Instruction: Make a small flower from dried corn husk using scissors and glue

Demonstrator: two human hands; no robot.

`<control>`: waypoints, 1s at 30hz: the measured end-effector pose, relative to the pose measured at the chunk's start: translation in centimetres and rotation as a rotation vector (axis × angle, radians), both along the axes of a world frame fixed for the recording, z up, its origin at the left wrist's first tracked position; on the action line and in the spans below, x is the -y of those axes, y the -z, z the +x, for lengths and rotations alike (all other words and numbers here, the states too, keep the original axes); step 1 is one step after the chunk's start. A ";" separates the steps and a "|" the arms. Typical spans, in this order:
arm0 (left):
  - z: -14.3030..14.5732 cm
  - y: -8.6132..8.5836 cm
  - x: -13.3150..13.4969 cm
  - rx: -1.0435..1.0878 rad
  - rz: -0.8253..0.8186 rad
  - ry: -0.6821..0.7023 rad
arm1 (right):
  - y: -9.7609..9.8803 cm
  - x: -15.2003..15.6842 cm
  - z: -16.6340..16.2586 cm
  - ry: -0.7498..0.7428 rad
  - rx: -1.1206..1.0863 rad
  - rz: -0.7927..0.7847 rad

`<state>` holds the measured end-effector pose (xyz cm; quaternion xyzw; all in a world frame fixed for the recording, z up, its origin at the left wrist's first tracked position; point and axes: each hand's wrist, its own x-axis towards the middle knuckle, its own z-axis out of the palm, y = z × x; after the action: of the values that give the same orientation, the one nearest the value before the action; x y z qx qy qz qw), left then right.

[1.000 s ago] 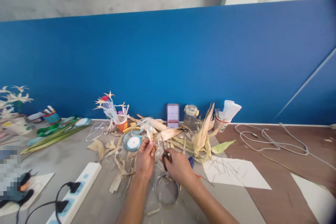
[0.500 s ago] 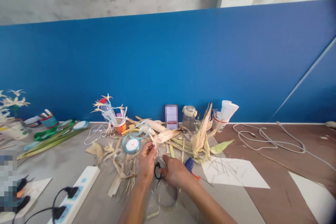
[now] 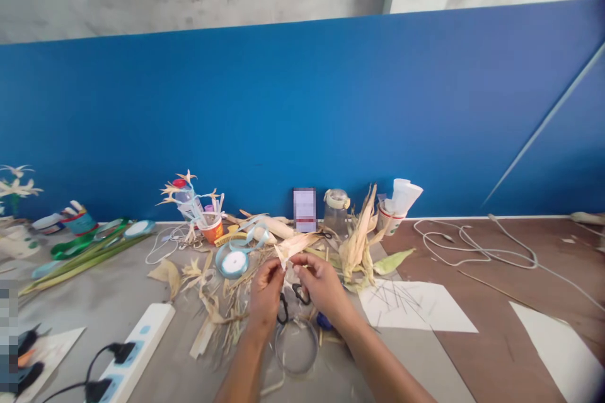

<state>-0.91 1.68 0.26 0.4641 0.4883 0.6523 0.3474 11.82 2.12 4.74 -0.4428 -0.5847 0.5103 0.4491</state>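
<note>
My left hand [image 3: 265,293] is closed, pinching the base of a pale corn husk piece [image 3: 284,253] that flares open at the top. My right hand [image 3: 321,283] meets it from the other side, thumb and forefinger closed at the same husk. Beneath the hands lie scissors with black handles [image 3: 283,310]; their blades are hidden. Nearer to me sits a coil of thin grey wire [image 3: 297,347]. A blue glue gun [image 3: 324,321] shows partly under my right wrist. Left of my hands is a roll of light blue ribbon [image 3: 234,262].
Dried husks [image 3: 359,245] and a clear jar [image 3: 336,213] stand behind. Wire pieces lie on white paper [image 3: 442,307] at right. A power strip [image 3: 144,343] is front left. An orange cup [image 3: 211,230] holds husk flowers. White cable [image 3: 477,252] loops at far right.
My right hand has left the scissors, which now lie with handles spread, and moved up to the husk beside my left hand. The view has shifted slightly.
</note>
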 end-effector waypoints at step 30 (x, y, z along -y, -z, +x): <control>0.2 1.2 -0.3 -0.059 0.046 0.061 | -1.9 -1.1 2.7 0.067 -0.740 -0.204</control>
<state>-0.70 2.00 -0.97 0.5059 0.4687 0.6384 0.3417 14.50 3.23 6.68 -0.2900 -0.3146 0.6762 0.5997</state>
